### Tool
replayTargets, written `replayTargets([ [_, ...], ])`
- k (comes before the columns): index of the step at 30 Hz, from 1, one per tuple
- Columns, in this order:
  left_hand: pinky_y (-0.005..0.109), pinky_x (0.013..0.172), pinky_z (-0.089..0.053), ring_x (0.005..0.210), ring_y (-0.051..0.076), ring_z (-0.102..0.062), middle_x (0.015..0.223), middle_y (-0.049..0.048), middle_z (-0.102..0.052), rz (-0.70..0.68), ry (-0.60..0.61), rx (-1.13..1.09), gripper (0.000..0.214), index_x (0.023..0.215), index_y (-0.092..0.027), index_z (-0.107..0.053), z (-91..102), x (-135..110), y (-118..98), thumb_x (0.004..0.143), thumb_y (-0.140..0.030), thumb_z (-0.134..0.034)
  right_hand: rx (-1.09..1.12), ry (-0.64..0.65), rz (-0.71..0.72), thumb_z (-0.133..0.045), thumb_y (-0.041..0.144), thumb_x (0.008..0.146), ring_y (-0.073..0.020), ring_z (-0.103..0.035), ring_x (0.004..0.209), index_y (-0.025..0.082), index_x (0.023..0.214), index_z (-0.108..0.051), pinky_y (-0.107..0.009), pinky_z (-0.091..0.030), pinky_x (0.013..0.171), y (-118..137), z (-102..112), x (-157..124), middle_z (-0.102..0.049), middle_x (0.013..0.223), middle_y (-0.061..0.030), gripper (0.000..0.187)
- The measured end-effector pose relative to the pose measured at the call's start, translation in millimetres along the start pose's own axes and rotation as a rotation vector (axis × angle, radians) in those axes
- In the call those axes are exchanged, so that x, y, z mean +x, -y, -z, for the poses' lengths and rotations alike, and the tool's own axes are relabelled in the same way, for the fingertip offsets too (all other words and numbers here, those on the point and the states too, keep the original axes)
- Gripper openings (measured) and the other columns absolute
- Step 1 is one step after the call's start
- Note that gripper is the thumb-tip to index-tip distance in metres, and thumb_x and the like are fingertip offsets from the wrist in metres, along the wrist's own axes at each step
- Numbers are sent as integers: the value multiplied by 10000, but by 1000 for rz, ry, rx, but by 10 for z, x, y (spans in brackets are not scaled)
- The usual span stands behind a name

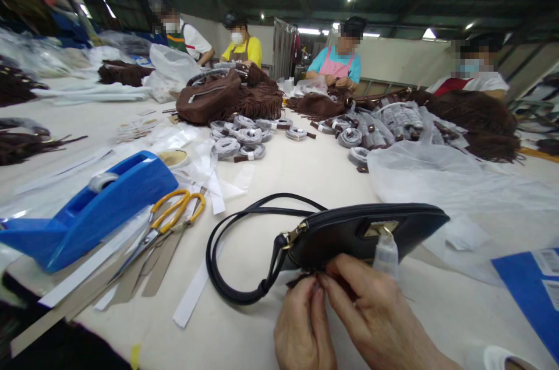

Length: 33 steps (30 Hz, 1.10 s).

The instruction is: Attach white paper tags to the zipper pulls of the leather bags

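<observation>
A black handbag (340, 236) stands tilted on the table, its zipped top edge uppermost. Its looped strap (218, 277) lies to the left, joined by a gold clasp. A gold plate with a clear plastic wrap (386, 256) hanging from it sits on the bag's face. My left hand (303, 323) is closed in a pinch just below the bag's lower left. Fingertips of my right hand (371, 300) meet it there, also pinched, close against the bag. Something small and dark shows at the fingertips, mostly hidden, so its kind is unclear.
Yellow-handled scissors (174, 212) lie on paper strips beside a blue tape dispenser (100, 201). Wrapped strap coils (248, 136) and brown fringed bags (209, 99) are farther back. Plastic sheeting (437, 175) and a blue sheet (522, 282) lie at right. Several co-workers stand beyond.
</observation>
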State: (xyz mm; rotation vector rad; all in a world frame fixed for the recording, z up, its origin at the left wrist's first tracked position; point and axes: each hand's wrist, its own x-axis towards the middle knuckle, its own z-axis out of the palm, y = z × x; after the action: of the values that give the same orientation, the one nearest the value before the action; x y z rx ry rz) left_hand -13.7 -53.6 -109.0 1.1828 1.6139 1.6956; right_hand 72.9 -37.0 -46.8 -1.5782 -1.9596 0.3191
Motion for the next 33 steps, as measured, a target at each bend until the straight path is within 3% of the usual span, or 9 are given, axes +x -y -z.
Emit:
replayTargets([
  [2,265,673,-502,709,191,-660,776,71,-714,37,44,-13,267,838,-211,-668,13,13,-15,792,-444,-545,9,27,-23,-416,186,849,-134,-555,528,200,662,-483,-225,-354,453,-5,8,5,-572,595,-2,199],
  [5,221,562,-497,586,155,-637,723,54,-708,256,154,-144,232,827,-191,-658,47,66,-73,743,-402,-613,23,89,-65,-421,198,850,-146,-560,572,199,672,-495,-237,-355,487,-13,32,13,-575,615,-4,192],
  [9,181,467,-442,440,110,-552,502,9,-624,522,366,-356,188,755,-150,-658,104,215,-196,663,-313,-680,66,180,-122,-410,221,855,-148,-541,569,201,639,-478,-249,-344,499,-2,97,54,-556,594,1,228],
  [12,171,434,-394,395,86,-508,467,8,-592,613,487,-401,165,711,-120,-659,132,325,-270,654,-275,-661,92,244,-149,-389,219,864,-142,-531,558,202,644,-480,-253,-352,509,20,162,93,-562,602,2,239],
  [15,173,410,-358,365,72,-475,500,25,-611,654,510,-377,166,691,-107,-638,137,374,-296,648,-267,-649,82,272,-124,-375,196,860,-145,-539,563,200,692,-506,-258,-370,515,38,211,88,-585,638,-9,213],
  [20,182,418,-350,360,72,-468,492,23,-607,650,485,-373,192,688,-100,-624,124,365,-268,643,-285,-650,1,153,-11,-359,142,839,-156,-562,551,198,732,-501,-263,-396,497,9,175,-18,-584,646,-29,187],
  [24,180,403,-330,345,69,-460,479,17,-601,703,490,-446,210,677,-100,-608,131,372,-249,621,-287,-685,-1,50,30,-341,121,855,-168,-614,656,191,887,-479,-257,-453,550,-45,85,-68,-606,754,-50,158],
  [30,196,369,-329,332,71,-436,469,-1,-584,1003,594,-669,291,633,-116,-597,162,430,-283,516,-300,-790,92,-55,27,-338,86,831,-154,-632,621,200,896,-442,-230,-470,531,-75,-12,-96,-626,731,-38,167],
  [33,186,338,-301,314,57,-390,421,-12,-549,1171,589,-725,369,551,-119,-578,162,463,-341,376,-294,-853,189,-62,-78,-354,123,830,-147,-621,594,211,843,-444,-224,-462,516,-92,-79,-110,-616,692,-20,127],
])
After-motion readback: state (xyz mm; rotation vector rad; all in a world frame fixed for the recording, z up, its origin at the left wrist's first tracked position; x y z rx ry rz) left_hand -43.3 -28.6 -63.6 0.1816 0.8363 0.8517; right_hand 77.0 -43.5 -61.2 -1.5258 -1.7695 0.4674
